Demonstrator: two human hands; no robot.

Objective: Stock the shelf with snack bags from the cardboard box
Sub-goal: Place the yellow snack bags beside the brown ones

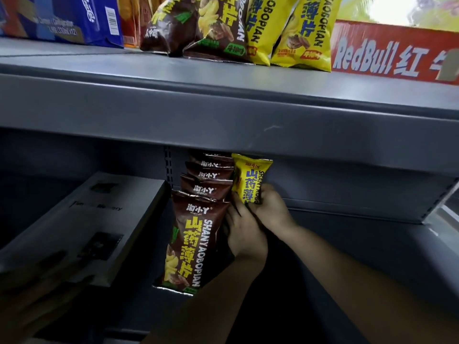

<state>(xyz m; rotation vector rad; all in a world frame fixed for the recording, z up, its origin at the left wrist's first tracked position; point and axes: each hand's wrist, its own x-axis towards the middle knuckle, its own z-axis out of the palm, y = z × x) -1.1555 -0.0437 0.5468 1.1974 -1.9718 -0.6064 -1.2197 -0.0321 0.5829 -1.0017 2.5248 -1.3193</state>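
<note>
Right hand [272, 209] fingers curl round the yellow snack bag [250, 173]; my left hand [244, 232] seems to grip its bottom edge. Placing step: the bag stands upright just beside the brown bags [196, 234] on the lower shelf [360, 244]. Next move: seat it and let go.

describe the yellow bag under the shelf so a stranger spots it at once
Look under the grey top shelf, at the row of brown snack bags. The yellow bag stands right of it, gripped by the right hand, the only yellow one below.
</note>
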